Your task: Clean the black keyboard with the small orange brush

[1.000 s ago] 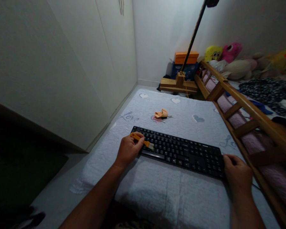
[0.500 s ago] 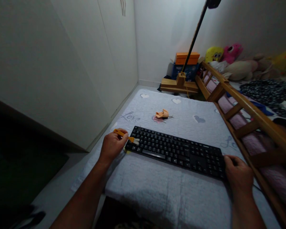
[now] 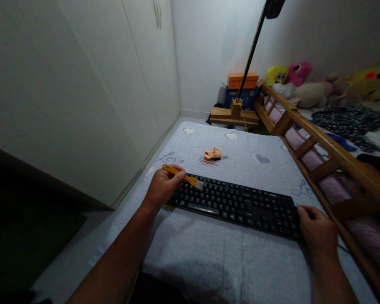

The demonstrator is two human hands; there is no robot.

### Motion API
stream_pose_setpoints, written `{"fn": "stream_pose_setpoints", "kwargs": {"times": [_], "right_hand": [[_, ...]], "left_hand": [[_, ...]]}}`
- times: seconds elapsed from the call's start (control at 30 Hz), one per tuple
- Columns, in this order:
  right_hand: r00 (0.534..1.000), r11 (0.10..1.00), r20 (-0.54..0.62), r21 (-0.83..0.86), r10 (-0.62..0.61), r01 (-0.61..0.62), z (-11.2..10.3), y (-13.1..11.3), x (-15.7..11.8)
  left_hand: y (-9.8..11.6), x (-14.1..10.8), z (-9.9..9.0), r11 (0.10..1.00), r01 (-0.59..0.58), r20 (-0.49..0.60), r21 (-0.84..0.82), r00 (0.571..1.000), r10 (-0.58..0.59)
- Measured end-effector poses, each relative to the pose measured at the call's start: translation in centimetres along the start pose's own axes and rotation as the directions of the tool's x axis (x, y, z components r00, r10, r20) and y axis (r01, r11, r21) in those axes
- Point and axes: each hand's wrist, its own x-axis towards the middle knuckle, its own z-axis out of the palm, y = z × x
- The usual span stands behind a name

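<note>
A black computer keyboard (image 3: 234, 204) lies across a pale blue cloth with heart patterns (image 3: 209, 253). My left hand (image 3: 163, 185) is closed around the yellow handle of a small brush (image 3: 190, 180), whose pale bristles are over the upper left keys; whether they touch the keys I cannot tell. My fingers hide the keyboard's left end. At the opposite end, my right hand (image 3: 316, 226) grips the keyboard's right edge between thumb and fingers. Beyond the keyboard sits a crumpled orange item (image 3: 213, 153) with thin metal pieces beside it.
A white cabinet (image 3: 114, 93) rises along the left. On the right runs a wooden bed rail (image 3: 329, 147), with plush toys (image 3: 307, 93) behind it. A wooden stand base (image 3: 234, 114) with a black pole and an orange box (image 3: 242, 80) are at the back.
My left hand has moved the brush right and slightly up, from the left-end keys toward the upper rows. My right hand stays on the keyboard's edge. The view has shifted slightly.
</note>
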Motion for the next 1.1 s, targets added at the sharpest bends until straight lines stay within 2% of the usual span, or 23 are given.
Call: {"fn": "stream_pose_setpoints", "kwargs": {"times": [0.07,0.17,0.27,0.5,0.73,0.97,1.1], "right_hand": [[1.000,1.000,0.001,-0.001,0.002,-0.002,0.0,-0.1,0.0],[1.000,1.000,0.003,-0.001,0.005,-0.005,0.1,0.1,0.0],[1.000,1.000,0.010,0.000,0.004,-0.004,0.1,0.3,0.1],[1.000,1.000,0.006,-0.009,0.002,-0.002,0.1,0.3,0.1],[0.999,0.999,-0.025,0.003,-0.044,0.044,0.3,0.5,0.2],[1.000,0.999,-0.011,-0.026,-0.021,0.020,0.4,0.8,0.5],[0.999,0.999,-0.022,-0.032,-0.036,0.036,0.3,0.8,0.5]], "left_hand": [[0.2,0.0,1.6,0.999,-0.037,0.099,0.004,0.994,0.037],[-0.1,-0.3,3.2,0.996,-0.085,0.188,0.023,0.979,0.079],[-0.9,-0.5,3.9,0.992,-0.113,0.206,0.051,0.973,0.100],[-2.4,-0.5,3.1,0.979,-0.142,0.123,0.149,0.985,0.124],[-2.3,-0.3,1.1,0.922,-0.191,-0.027,0.338,0.977,0.212],[-2.8,0.2,-0.6,0.760,-0.195,-0.195,0.620,0.900,0.390],[-3.2,0.3,-0.8,0.704,-0.155,-0.251,0.693,0.864,0.437]]}}
